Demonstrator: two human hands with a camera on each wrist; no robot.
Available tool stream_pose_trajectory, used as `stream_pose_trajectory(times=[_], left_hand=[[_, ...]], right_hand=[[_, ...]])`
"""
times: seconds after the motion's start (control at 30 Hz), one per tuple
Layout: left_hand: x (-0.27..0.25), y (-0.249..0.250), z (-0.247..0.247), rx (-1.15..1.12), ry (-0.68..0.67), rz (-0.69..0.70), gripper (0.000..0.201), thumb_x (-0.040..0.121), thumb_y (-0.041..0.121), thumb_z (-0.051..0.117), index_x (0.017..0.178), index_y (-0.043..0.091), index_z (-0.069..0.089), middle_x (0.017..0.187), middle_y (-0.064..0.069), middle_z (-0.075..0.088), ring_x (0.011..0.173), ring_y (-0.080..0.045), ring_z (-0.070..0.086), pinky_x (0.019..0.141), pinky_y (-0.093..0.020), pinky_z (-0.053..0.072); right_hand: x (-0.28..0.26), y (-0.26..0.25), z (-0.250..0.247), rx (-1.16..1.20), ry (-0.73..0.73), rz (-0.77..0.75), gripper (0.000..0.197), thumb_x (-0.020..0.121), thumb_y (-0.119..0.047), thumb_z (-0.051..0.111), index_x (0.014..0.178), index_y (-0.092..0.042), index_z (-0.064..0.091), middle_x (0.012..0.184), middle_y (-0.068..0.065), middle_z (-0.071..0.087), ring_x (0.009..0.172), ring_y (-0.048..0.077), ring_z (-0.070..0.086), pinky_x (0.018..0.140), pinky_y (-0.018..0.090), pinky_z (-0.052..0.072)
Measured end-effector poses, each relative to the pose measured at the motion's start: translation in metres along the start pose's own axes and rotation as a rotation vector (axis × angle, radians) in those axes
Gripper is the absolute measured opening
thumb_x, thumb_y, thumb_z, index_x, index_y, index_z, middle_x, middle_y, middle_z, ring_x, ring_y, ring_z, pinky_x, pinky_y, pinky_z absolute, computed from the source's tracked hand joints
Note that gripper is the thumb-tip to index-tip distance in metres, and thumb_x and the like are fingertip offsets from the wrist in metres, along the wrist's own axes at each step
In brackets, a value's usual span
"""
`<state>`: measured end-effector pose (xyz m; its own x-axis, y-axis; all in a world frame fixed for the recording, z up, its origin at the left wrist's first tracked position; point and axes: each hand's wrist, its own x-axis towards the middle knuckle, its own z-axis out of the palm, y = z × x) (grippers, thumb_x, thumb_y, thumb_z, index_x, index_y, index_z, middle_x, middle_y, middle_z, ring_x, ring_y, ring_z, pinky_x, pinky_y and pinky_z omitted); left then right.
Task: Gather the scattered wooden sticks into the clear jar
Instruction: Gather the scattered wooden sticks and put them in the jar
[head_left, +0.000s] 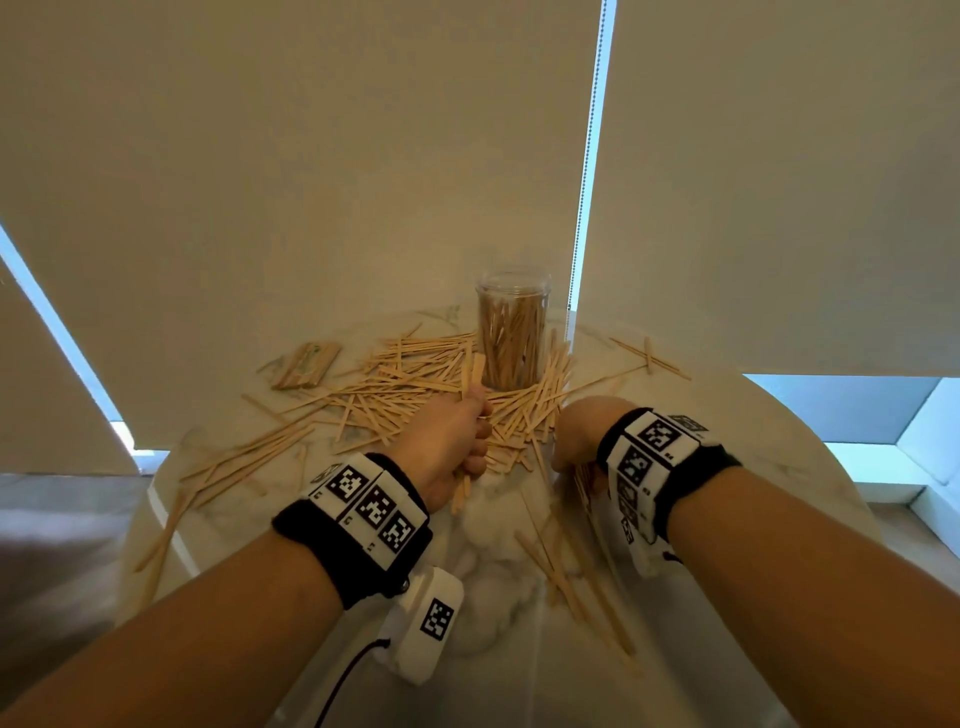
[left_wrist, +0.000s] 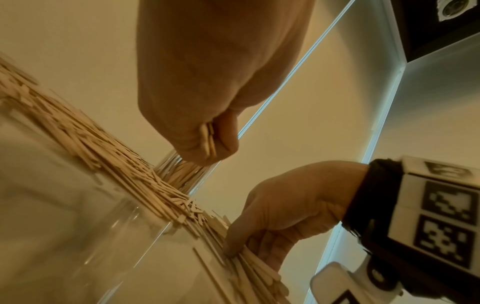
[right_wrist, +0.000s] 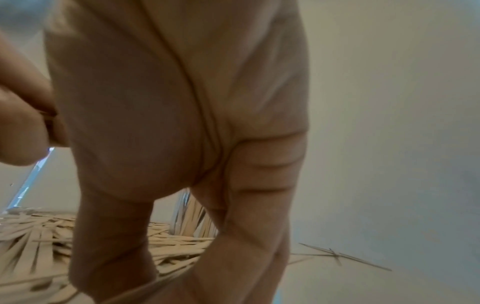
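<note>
Working from the far left of the clear jar (head_left: 513, 332), a bound bundle of sticks (head_left: 306, 366) lies on the marble table (head_left: 769, 467), well apart from the jar, with loose wooden sticks (head_left: 395, 389) strewn between them and heaped round the jar's foot. The jar stands upright at the table's far side and looks already well filled. Just in front of the jar, the left hand (head_left: 449, 447) is closed in a fist round a small handful of sticks, whose ends poke out above and below the fingers. To the right of that fist, still in front of the jar, the right hand (left_wrist: 291, 207) reaches down with curled fingers (left_wrist: 233, 244) pinching a sheaf of sticks lying against the table. Further right of the jar, a few crossed sticks (head_left: 649, 356) lie apart from the heap.

The step in hand seems to be collecting handfuls. Next, each bunch probably needs squaring up, lifting over the jar's mouth and lowering in end-first, so none catch the rim or tip the jar.
</note>
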<state>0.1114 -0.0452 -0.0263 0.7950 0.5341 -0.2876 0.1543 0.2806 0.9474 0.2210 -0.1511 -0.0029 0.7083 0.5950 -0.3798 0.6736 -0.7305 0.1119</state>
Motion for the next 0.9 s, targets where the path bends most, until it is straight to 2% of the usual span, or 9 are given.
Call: stream_pose_trajectory(times=[0.07,0.13,0.37,0.5,0.63,0.7,0.77,0.83,0.9], left_hand=[[-0.001,-0.001,0.002,0.021,-0.018,-0.001,0.035,0.111,0.036,0.038,0.086,0.014,0.049,0.056,0.005,0.034,0.039,-0.006,0.026,0.035,-0.017,0.022],[-0.003,-0.001,0.003,0.032,-0.039,-0.007,0.034,0.111,0.034,0.038,0.088,0.013,0.049,0.054,0.005,0.035,0.039,-0.006,0.026,0.036,-0.017,0.022],[-0.006,-0.002,0.004,0.063,-0.042,0.012,0.032,0.112,0.032,0.037,0.089,0.013,0.048,0.056,0.004,0.035,0.041,-0.007,0.026,0.036,-0.017,0.022],[-0.003,-0.003,0.000,0.094,-0.037,-0.020,0.035,0.110,0.038,0.039,0.081,0.019,0.042,0.060,0.002,0.038,0.046,-0.010,0.027,0.039,-0.020,0.023],[0.003,-0.004,-0.003,0.108,0.005,-0.045,0.031,0.104,0.043,0.055,0.089,0.016,0.054,0.066,-0.001,0.048,0.051,-0.011,0.038,0.042,-0.023,0.033],[0.005,-0.004,0.001,0.124,0.000,-0.049,0.033,0.100,0.046,0.061,0.100,0.013,0.061,0.072,-0.003,0.057,0.060,-0.014,0.050,0.050,-0.025,0.045],[0.008,-0.003,0.007,0.156,-0.021,-0.031,0.046,0.095,0.055,0.063,0.109,0.011,0.062,0.086,-0.007,0.067,0.076,-0.019,0.062,0.069,-0.032,0.058],[0.009,-0.002,0.015,0.189,-0.069,0.012,0.054,0.092,0.066,0.059,0.112,0.016,0.059,0.096,-0.009,0.071,0.084,-0.020,0.066,0.080,-0.035,0.058],[0.009,-0.001,0.022,0.173,-0.129,0.051,0.066,0.090,0.072,0.055,0.119,0.013,0.064,0.097,-0.008,0.074,0.083,-0.019,0.070,0.080,-0.035,0.059]], right_hand=[[-0.004,0.000,0.000,0.025,-0.004,-0.009,0.041,0.097,-0.032,0.060,0.129,-0.006,0.061,0.125,0.008,0.062,0.113,0.023,0.061,0.094,0.029,0.048],[-0.005,-0.001,0.004,0.008,0.009,-0.022,0.038,0.097,-0.029,0.060,0.127,-0.006,0.062,0.127,0.008,0.062,0.116,0.023,0.060,0.096,0.031,0.049],[-0.008,-0.002,0.004,0.019,0.043,-0.003,0.031,0.096,-0.020,0.058,0.120,-0.003,0.065,0.100,0.006,0.054,0.092,0.020,0.054,0.087,0.027,0.049],[-0.012,0.011,0.007,0.193,0.058,0.018,0.029,0.099,-0.016,0.050,0.120,-0.001,0.064,0.101,0.007,0.056,0.102,0.022,0.062,0.091,0.028,0.050],[-0.011,0.028,0.004,0.544,0.131,0.083,0.020,0.093,-0.013,0.054,0.100,-0.002,0.068,0.097,0.013,0.071,0.084,0.024,0.073,0.080,0.037,0.061],[-0.017,0.031,-0.001,0.593,0.201,0.048,0.018,0.093,-0.011,0.056,0.083,-0.002,0.068,0.092,0.015,0.071,0.085,0.026,0.073,0.081,0.039,0.060],[-0.026,0.026,-0.007,0.660,0.280,0.001,0.023,0.092,-0.009,0.058,0.068,-0.008,0.059,0.081,0.012,0.066,0.080,0.027,0.069,0.079,0.037,0.059],[-0.030,0.019,-0.013,0.734,0.344,-0.057,0.019,0.088,-0.008,0.059,0.070,-0.003,0.060,0.081,0.017,0.068,0.078,0.032,0.068,0.080,0.044,0.059],[-0.034,0.005,-0.018,0.735,0.377,-0.129,0.015,0.088,-0.007,0.058,0.080,0.004,0.065,0.084,0.022,0.069,0.078,0.034,0.068,0.078,0.048,0.058]])
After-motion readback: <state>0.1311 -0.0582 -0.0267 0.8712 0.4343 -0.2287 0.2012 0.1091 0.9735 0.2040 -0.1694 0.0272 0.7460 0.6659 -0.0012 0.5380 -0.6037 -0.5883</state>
